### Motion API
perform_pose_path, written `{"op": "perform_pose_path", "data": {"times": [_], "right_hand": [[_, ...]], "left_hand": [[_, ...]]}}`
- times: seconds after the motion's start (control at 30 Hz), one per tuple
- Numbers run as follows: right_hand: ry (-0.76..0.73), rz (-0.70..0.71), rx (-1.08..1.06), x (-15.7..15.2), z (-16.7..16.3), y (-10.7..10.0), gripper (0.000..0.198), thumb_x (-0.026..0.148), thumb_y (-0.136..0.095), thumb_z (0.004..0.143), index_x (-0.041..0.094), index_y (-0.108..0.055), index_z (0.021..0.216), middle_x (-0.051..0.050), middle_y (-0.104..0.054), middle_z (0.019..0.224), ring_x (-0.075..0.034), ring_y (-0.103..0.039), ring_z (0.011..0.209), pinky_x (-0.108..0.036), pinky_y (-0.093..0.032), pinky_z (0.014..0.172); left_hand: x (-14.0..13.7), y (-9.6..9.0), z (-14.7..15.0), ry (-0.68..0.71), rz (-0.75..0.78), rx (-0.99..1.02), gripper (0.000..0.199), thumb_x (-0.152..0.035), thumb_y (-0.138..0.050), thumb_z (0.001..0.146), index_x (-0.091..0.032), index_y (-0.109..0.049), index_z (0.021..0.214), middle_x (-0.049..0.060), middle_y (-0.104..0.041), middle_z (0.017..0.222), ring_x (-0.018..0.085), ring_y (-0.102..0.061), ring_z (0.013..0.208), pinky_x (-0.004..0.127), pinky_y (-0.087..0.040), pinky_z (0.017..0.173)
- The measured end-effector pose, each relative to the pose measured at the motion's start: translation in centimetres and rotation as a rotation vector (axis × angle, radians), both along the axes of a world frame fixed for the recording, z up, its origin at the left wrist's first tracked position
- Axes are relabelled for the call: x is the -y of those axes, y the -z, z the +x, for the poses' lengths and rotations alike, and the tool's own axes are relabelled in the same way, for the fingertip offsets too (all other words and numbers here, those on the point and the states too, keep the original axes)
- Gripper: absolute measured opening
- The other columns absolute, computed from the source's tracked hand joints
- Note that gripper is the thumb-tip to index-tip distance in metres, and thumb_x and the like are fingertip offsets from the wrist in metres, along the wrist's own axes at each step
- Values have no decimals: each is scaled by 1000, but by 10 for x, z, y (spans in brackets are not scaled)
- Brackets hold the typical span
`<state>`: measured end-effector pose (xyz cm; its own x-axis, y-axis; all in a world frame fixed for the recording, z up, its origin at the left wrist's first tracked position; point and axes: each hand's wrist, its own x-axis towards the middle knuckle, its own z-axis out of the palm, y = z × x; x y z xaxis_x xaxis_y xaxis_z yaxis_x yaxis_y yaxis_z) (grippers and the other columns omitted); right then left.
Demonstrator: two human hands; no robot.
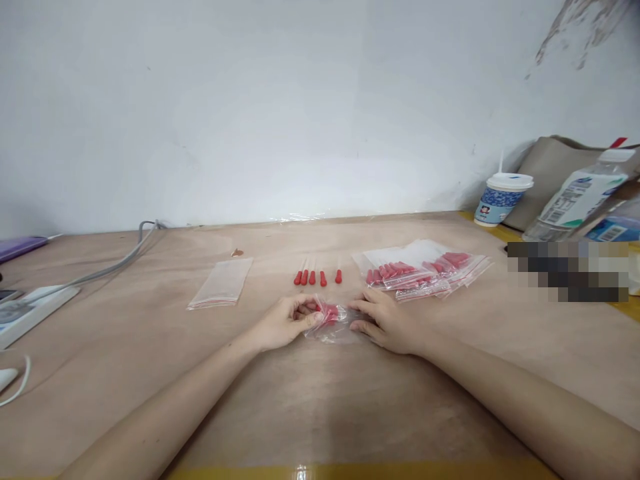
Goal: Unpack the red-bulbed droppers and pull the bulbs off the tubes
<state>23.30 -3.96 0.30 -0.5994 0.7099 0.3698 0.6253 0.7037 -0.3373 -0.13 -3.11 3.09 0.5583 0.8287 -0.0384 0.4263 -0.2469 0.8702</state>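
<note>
A small clear zip bag (340,332) with red-bulbed droppers (331,312) in it lies between my two hands. My left hand (290,323) is closed on the bag's left end, thumb in front and fingers behind. At its right end my right hand (387,323) rests with thumb and fingers apart, touching or nearly touching the plastic. Just beyond the bag, several loose droppers (312,277) lie in a row, red bulbs toward me and thin clear stems pointing away. One dropper (339,276) sits a little apart on the right.
Filled bags of droppers (425,270) are piled at the right. A stack of flat zip bags (220,285) lies at the left. A paper cup (503,200), a plastic bottle (580,200) and a grey bag (543,167) stand far right. A power strip (45,310) with a cable (127,257) lies left.
</note>
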Motion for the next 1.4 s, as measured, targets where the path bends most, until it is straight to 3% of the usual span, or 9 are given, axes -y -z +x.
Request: {"op": "perform_pose_path", "data": {"times": [0.2,0.4,0.57,0.77,0.9,1.03,1.17,1.27,1.4], "right_hand": [[6,91,-9,0,-2,1,26,29,-48,85,19,-59,106,-8,-54,90,-18,-48,84,-33,-40,73],[36,120,39,1,-3,2,29,29,-46,86,19,-57,111,-9,-54,94,-20,-48,87,-36,-40,75],[51,126,1,-1,-3,5,28,29,-47,86,19,-57,110,-9,-54,93,-19,-48,86,-35,-40,75],[71,113,-21,-3,-3,7,29,31,-47,86,19,-58,109,-8,-54,92,-19,-48,85,-35,-40,75],[69,96,-32,-2,-3,8,31,32,-48,85,20,-55,112,-8,-54,93,-19,-49,86,-35,-40,75],[83,77,-76,-2,-1,8,36,32,-51,83,20,-50,117,-8,-55,95,-21,-49,88,-36,-41,76],[72,48,-87,-2,2,7,33,33,-52,82,19,-51,113,-9,-56,96,-21,-50,90,-36,-41,78],[63,40,-85,-2,3,7,30,33,-52,83,18,-53,109,-9,-56,98,-21,-50,92,-36,-41,80],[66,41,-86,-2,4,7,32,33,-52,82,19,-51,111,-9,-56,99,-21,-50,93,-37,-40,81]], "left_hand": [[7,-1,0,26,63,-21,28,-36,-56,78,-15,-54,97,3,-55,84,13,-52,73,24,-44,65],[10,-1,0,101,362,-140,36,-31,-55,79,-19,-50,113,6,-59,96,17,-54,79,28,-45,68],[5,10,2,68,583,-67,27,-19,-51,79,-19,-59,105,8,-57,106,19,-54,93,31,-46,80],[-1,12,-2,28,539,28,17,-23,-52,79,-16,-64,87,8,-57,99,14,-58,81,24,-50,65],[1,5,-5,84,555,-67,18,-24,-57,76,-19,-67,90,8,-59,101,16,-58,85,28,-49,74],[1,-4,-8,7,469,-45,16,-24,-59,74,-19,-70,84,7,-62,101,19,-58,94,32,-46,86],[-9,-28,-24,72,221,-35,14,-22,-64,68,-19,-72,78,7,-66,96,21,-63,85,31,-51,73],[-20,-57,-53,22,139,-57,14,-21,-67,63,-20,-73,76,8,-68,91,23,-64,82,34,-52,73],[-33,-82,-98,-243,227,-18,16,-24,-75,52,-21,-72,67,7,-70,81,26,-62,89,38,-50,81]]}}
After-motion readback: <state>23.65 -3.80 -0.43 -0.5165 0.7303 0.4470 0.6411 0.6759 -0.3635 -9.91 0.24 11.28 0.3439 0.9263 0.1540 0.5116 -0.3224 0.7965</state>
